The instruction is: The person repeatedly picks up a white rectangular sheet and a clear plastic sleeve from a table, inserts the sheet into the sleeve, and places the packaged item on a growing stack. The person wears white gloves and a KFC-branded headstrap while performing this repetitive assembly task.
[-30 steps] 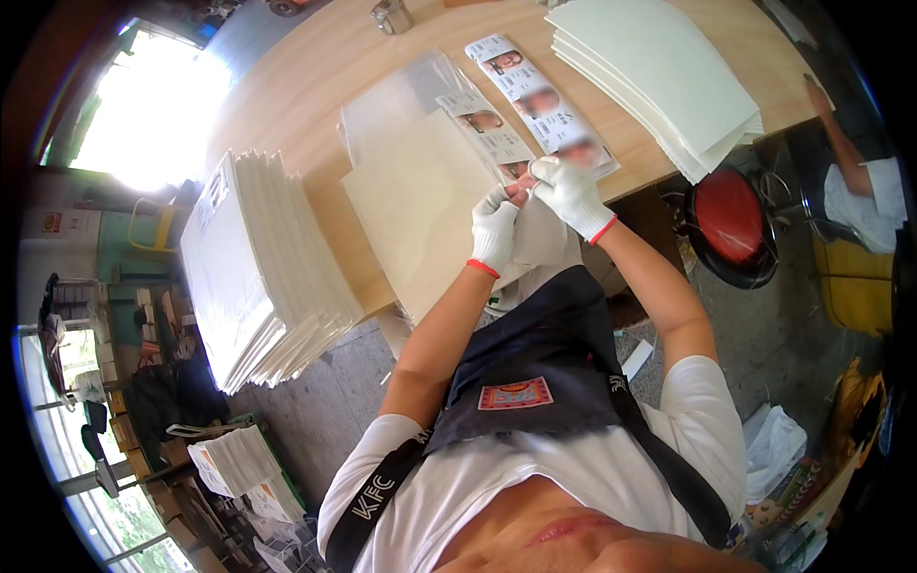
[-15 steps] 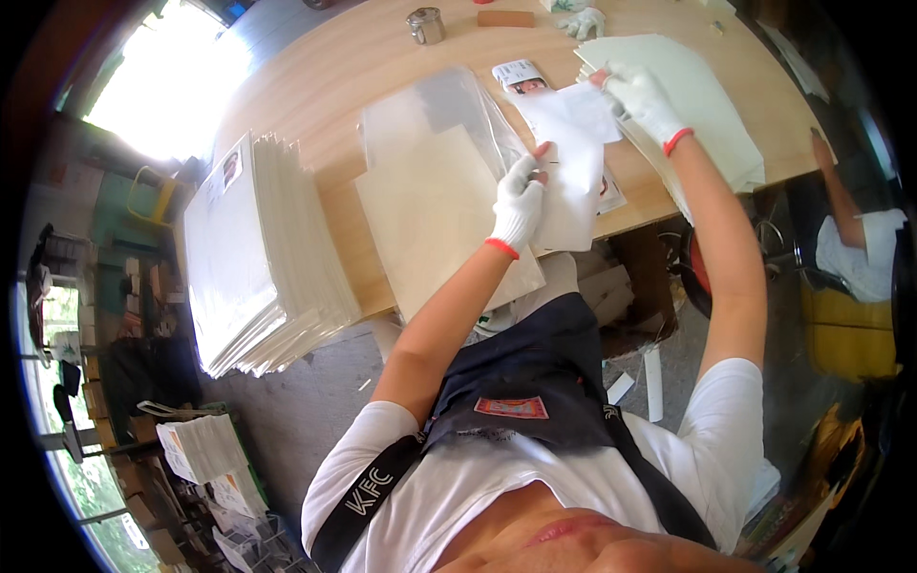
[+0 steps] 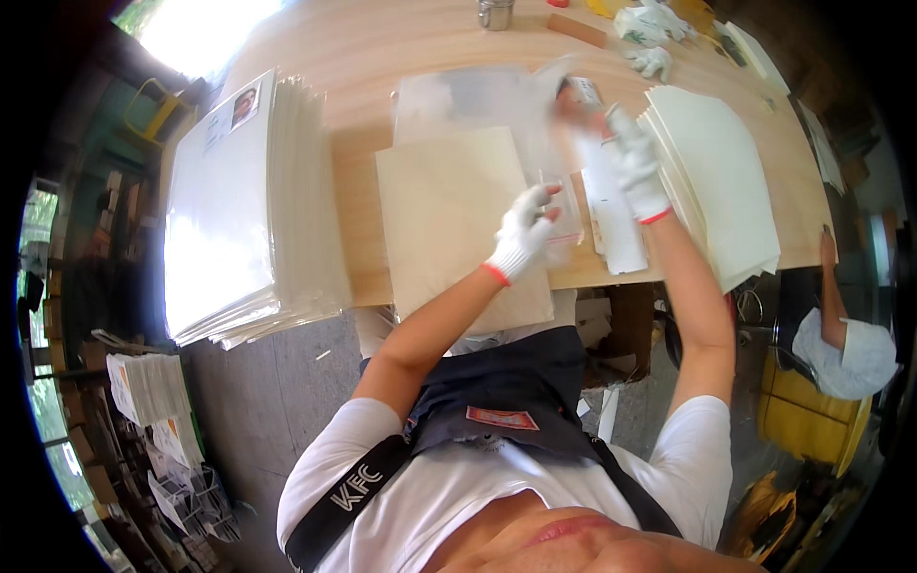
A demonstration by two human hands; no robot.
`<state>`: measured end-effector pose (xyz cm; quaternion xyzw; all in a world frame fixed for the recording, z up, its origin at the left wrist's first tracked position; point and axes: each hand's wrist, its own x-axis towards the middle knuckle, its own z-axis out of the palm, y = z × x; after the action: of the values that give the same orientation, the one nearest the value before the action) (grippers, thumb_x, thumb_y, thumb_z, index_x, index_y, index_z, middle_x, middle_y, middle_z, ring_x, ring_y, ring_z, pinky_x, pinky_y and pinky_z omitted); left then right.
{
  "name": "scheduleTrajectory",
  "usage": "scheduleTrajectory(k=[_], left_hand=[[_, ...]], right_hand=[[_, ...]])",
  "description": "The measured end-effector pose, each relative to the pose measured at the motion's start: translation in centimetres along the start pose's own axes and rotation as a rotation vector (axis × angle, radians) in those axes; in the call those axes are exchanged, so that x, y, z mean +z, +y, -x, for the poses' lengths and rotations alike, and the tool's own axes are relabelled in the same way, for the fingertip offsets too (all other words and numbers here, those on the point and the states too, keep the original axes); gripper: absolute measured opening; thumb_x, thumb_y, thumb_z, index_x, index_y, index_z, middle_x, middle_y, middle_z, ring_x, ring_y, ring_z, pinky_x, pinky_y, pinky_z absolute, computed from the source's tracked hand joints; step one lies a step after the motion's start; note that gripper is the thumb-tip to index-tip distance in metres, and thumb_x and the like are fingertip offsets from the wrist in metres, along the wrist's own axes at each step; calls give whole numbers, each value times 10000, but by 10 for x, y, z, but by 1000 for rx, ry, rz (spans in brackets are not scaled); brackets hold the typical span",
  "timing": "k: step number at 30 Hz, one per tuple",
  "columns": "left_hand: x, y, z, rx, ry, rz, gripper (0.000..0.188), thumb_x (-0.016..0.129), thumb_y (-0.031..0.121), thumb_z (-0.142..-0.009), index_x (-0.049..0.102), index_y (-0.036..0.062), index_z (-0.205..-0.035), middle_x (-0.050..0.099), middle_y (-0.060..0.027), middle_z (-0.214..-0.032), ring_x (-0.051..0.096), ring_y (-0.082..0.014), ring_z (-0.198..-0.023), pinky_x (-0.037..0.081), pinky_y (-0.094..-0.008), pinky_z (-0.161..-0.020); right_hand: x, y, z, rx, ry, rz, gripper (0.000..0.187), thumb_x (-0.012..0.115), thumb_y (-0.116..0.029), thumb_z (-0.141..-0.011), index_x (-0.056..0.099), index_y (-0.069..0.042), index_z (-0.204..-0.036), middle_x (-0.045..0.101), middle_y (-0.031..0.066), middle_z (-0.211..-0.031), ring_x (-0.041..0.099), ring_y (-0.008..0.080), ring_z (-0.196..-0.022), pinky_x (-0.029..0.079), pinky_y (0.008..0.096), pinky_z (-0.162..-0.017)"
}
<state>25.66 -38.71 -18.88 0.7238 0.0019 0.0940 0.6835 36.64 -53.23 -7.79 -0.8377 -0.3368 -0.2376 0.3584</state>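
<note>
My left hand [image 3: 523, 229], in a white glove with a red cuff and bare fingertips, is closed in a loose pinch at a small clear plastic bag [image 3: 565, 225] with a reddish line. Beneath it lies a cream board [image 3: 449, 224] with large clear plastic sleeves [image 3: 458, 100] behind. My gloved right hand [image 3: 632, 164] is smeared by motion over a printed packet [image 3: 585, 91] with a picture. Whether it grips anything is unclear. White paper strips [image 3: 616, 224] lie just below it on the table.
A tall stack of plastic-sleeved boards [image 3: 224, 201] stands at left, a fanned stack of pale sheets [image 3: 716, 181] at right. Farther back are a metal cup [image 3: 496, 13], a brown block [image 3: 577, 31] and a loose white glove [image 3: 651, 63]. Another person's arm [image 3: 829, 286] rests near the right edge.
The white papers that were between my hands now lie on the table. My right hand has moved to the printed packet, and a small clear bag now shows at my left hand. The view has shifted.
</note>
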Motion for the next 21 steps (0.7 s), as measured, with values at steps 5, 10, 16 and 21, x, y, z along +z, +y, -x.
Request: scheduleTrajectory(k=[5,10,16,21], left_hand=[[-91,-18,25,34,401,-7,156,495,25,-882,530,29,-1034,549,-40,-954,502,-133,-862,426,-275,-768],[-136,-3,22,132,330,-377,122,531,13,-849,567,41,-963,570,-99,-973,539,-221,-887,437,-293,-775],[-133,-2,-18,336,249,-567,163,548,-13,-826,557,25,-984,570,-120,-1115,530,-279,-1029,437,-335,-859],[-128,-30,-53,209,100,-971,320,550,191,-869,515,84,-1169,449,-126,-1322,359,-329,-1256,307,-437,-1019]], right_hand=[[116,23,24,-85,-154,-234,253,568,-92,-821,558,-72,-1072,626,127,-970,617,325,-823,489,370,-712],[154,33,24,-105,-268,-211,233,570,-25,-771,554,-72,-999,619,105,-980,616,313,-817,500,365,-683],[158,49,32,-60,-332,-174,189,591,-46,-763,571,-89,-946,623,93,-989,615,307,-827,507,354,-692],[158,56,38,-174,-405,2,158,601,-83,-769,581,-93,-925,627,72,-987,616,279,-858,502,366,-712]])
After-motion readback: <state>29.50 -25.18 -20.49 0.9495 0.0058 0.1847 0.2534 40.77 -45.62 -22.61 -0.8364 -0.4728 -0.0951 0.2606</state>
